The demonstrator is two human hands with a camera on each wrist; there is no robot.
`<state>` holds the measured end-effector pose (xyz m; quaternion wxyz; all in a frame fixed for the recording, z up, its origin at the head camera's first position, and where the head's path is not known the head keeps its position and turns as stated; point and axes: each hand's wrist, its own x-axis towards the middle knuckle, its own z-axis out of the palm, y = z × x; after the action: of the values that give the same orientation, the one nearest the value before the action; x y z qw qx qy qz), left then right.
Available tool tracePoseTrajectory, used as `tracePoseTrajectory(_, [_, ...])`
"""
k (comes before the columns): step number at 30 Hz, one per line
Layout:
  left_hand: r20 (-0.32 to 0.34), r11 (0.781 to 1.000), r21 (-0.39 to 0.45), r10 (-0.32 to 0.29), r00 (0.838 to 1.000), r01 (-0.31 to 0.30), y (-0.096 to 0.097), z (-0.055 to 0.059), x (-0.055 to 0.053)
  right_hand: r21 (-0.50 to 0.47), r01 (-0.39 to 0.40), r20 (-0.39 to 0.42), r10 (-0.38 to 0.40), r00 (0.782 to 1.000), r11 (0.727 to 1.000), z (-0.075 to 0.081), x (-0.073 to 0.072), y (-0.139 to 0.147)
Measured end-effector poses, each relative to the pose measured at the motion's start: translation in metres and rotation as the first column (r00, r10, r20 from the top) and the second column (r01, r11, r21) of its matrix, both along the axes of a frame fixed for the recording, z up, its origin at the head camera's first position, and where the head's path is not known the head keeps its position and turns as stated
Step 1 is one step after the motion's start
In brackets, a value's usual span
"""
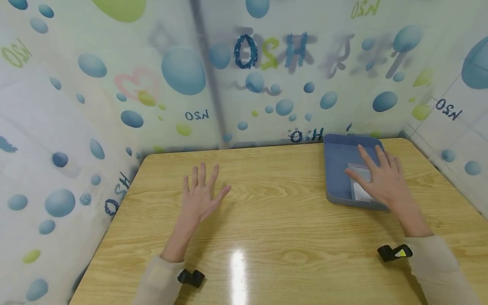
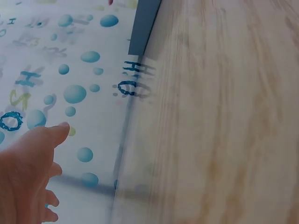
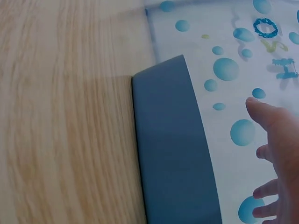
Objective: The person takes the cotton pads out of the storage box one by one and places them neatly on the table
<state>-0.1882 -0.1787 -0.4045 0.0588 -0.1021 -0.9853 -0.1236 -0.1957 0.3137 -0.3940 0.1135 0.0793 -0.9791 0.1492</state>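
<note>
My left hand [image 1: 199, 198] hovers over the left part of the wooden table [image 1: 267, 228] with its fingers spread and nothing in them. Over the blue-grey tray [image 1: 337, 169] at the back right, my right hand [image 1: 385, 180] is held with fingers apart, also holding nothing. Inside the tray lies a clear plastic bag [image 1: 360, 191] with something white in it, partly hidden under the right hand. In the right wrist view the tray's side wall [image 3: 173, 140] stands to the left of the right hand [image 3: 280, 154]. The left wrist view shows the left hand [image 2: 28, 163] with its thumb extended.
A curtain [image 1: 152, 114] printed with blue and green bubbles and lettering hangs behind the table and along both sides. The tray stands near the back edge. Each sleeve carries a small black wrist camera [image 1: 191, 278].
</note>
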Motion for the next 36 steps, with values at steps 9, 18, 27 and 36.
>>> tracePoseTrajectory(9, [-0.032, 0.999, 0.031, -0.022, 0.999, 0.023, 0.01, -0.004, -0.003, -0.034, 0.051, 0.014, -0.05, 0.999, 0.998, 0.001, -0.002, 0.016])
tracePoseTrajectory(18, [-0.087, 0.995, 0.08, -0.05, 0.995, 0.057, 0.022, -0.007, -0.007, -0.083, 0.084, -0.015, -0.086, 0.996, 0.993, -0.002, -0.007, 0.034])
tracePoseTrajectory(27, [-0.091, 0.99, 0.113, -0.073, 0.993, 0.083, 0.033, -0.008, -0.011, -0.105, 0.135, 0.078, -0.127, 0.989, 0.985, -0.007, -0.009, 0.047])
tracePoseTrajectory(36, [-0.092, 0.986, 0.138, -0.087, 0.992, 0.099, 0.042, -0.01, -0.015, -0.157, 0.15, 0.122, -0.131, 0.984, 0.976, -0.016, -0.011, 0.062])
